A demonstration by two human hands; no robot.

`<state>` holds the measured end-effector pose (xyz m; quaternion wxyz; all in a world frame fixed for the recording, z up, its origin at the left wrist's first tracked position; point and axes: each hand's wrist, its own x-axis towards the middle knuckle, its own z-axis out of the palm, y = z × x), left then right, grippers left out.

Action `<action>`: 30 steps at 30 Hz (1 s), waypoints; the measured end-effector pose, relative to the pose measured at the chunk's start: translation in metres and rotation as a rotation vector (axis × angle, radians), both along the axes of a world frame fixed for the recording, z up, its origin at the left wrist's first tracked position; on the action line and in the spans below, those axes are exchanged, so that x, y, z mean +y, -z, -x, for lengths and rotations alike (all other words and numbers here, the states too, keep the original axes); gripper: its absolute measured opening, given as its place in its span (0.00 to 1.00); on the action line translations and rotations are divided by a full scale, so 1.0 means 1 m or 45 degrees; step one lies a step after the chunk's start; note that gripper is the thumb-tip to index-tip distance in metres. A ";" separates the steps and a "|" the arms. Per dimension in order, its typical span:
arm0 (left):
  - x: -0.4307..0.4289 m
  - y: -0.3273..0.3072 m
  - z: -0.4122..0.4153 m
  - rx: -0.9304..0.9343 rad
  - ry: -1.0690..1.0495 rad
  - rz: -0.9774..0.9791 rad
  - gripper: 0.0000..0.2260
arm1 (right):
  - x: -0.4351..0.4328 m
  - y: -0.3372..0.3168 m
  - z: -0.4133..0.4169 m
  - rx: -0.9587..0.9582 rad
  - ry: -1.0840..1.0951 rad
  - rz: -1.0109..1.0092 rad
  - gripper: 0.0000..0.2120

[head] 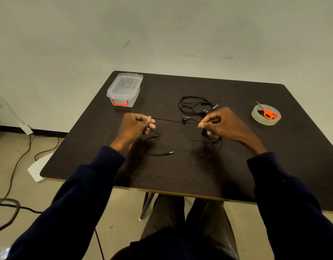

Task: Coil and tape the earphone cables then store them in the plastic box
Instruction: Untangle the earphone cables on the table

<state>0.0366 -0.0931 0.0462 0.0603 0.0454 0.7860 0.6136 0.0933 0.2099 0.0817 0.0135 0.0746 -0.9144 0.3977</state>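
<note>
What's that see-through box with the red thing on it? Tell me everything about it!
The plastic box is clear and rectangular with rounded corners. Its clear lid is on, and a red-orange clasp sits on the end wall facing the person. It stands upright at the far left corner of the dark table. Only the table touches it. Whether anything lies inside is hard to tell.

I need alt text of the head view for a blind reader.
A left hand and right hand pinch a black earphone cable stretched between them over a dark table. Behind lie tangled cables, a closed plastic box far left, scissors on a tape roll right.
</note>
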 end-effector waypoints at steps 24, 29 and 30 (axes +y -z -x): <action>0.028 -0.007 0.002 0.164 0.222 -0.042 0.08 | -0.017 0.001 0.010 0.021 -0.059 -0.029 0.05; 0.000 0.002 0.008 -0.005 -0.052 -0.009 0.09 | 0.017 0.005 0.004 -0.094 -0.029 -0.196 0.02; -0.003 0.002 0.009 -0.025 -0.060 0.021 0.08 | 0.019 0.005 0.003 -0.104 -0.030 -0.194 0.02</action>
